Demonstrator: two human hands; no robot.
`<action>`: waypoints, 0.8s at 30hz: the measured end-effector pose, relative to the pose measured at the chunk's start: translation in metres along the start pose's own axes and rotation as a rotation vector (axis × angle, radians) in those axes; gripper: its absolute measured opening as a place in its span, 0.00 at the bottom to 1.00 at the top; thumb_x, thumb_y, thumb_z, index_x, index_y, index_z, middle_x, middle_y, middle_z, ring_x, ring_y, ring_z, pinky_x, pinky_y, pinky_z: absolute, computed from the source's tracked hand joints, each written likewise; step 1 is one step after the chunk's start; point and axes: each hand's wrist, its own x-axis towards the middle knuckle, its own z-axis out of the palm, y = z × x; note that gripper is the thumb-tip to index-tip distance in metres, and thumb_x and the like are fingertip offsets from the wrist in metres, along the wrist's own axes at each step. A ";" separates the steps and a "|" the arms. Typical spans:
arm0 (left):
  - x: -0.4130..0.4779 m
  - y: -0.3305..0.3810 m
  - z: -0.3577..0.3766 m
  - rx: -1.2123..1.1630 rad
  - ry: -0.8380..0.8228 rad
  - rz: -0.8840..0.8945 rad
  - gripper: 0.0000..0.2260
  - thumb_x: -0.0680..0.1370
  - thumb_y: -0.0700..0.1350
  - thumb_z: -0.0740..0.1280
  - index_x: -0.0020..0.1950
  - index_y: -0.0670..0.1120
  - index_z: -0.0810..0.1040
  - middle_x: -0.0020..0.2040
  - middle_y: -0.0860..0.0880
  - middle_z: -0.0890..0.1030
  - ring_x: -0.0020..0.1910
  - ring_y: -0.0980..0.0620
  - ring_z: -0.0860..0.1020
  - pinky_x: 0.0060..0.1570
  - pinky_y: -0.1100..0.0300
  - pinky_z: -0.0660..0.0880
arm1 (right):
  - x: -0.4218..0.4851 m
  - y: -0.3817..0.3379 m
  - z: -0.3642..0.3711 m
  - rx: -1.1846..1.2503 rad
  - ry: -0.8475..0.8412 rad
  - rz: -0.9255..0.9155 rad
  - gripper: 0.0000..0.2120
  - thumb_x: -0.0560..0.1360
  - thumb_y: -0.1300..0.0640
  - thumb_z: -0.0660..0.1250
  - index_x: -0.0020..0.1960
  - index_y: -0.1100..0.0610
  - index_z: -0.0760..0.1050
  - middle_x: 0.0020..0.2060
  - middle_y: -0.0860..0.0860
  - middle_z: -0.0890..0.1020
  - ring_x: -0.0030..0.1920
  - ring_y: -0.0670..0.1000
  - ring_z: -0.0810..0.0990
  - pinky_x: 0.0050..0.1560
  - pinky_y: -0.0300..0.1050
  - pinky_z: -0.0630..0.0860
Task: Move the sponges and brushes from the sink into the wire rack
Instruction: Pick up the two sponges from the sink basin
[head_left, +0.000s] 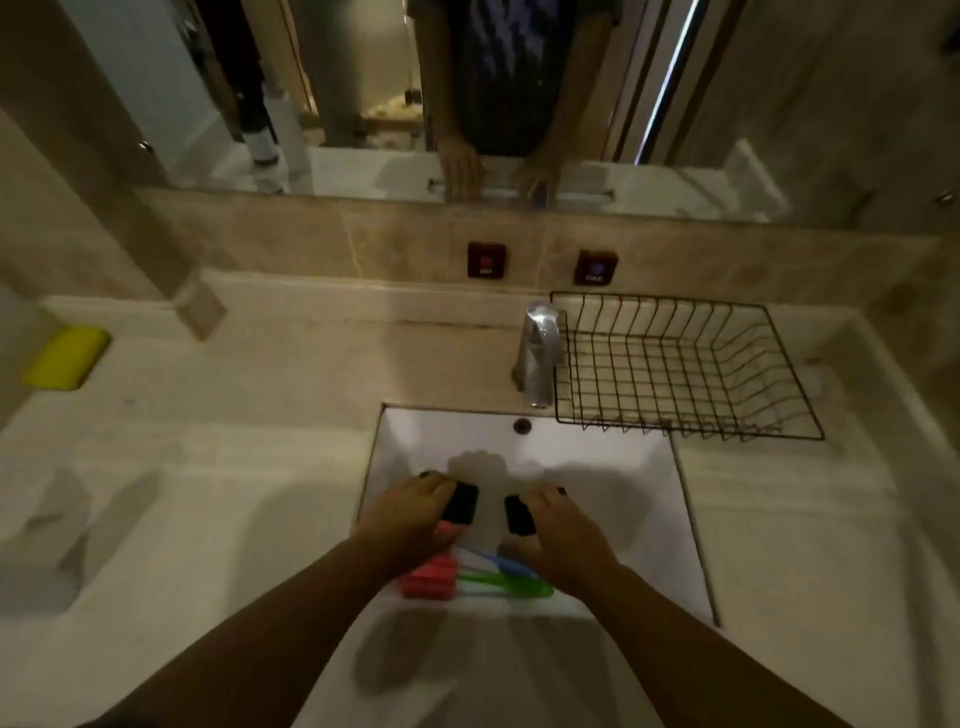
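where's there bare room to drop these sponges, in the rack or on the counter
The wire rack right of the faucet holds nothing. The counter below it is bare, as is the stretch between the yellow object and the sink. The sink's near end is crowded: both hands, left hand and right hand, black sponges, coloured brushes.

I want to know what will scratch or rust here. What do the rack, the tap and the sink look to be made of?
The wire rack: thin metal wire, apparently with a dark matte coating, in an open grid.
The tap: probably chromed metal, going by its bright highlights.
The sink: smooth glossy white, likely ceramic, though the look alone cannot settle it.
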 end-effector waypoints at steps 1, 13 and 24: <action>-0.001 -0.003 0.006 -0.001 -0.025 -0.005 0.27 0.77 0.58 0.64 0.73 0.48 0.68 0.68 0.46 0.76 0.61 0.45 0.77 0.58 0.51 0.76 | 0.001 0.001 0.004 -0.006 -0.052 0.029 0.28 0.74 0.38 0.65 0.67 0.53 0.68 0.63 0.52 0.73 0.60 0.55 0.74 0.56 0.50 0.77; -0.008 -0.009 0.050 -0.129 -0.152 0.000 0.20 0.75 0.57 0.68 0.61 0.48 0.75 0.59 0.47 0.79 0.53 0.45 0.77 0.49 0.51 0.77 | -0.005 0.008 0.043 -0.030 -0.191 0.118 0.19 0.78 0.43 0.64 0.61 0.55 0.72 0.57 0.56 0.74 0.55 0.57 0.74 0.48 0.50 0.74; 0.047 -0.008 0.054 -0.085 -0.127 -0.041 0.20 0.77 0.53 0.66 0.65 0.45 0.72 0.62 0.44 0.75 0.58 0.45 0.73 0.56 0.52 0.74 | 0.029 0.036 0.040 -0.176 -0.167 0.056 0.28 0.76 0.45 0.67 0.71 0.57 0.67 0.67 0.58 0.70 0.64 0.60 0.72 0.58 0.55 0.76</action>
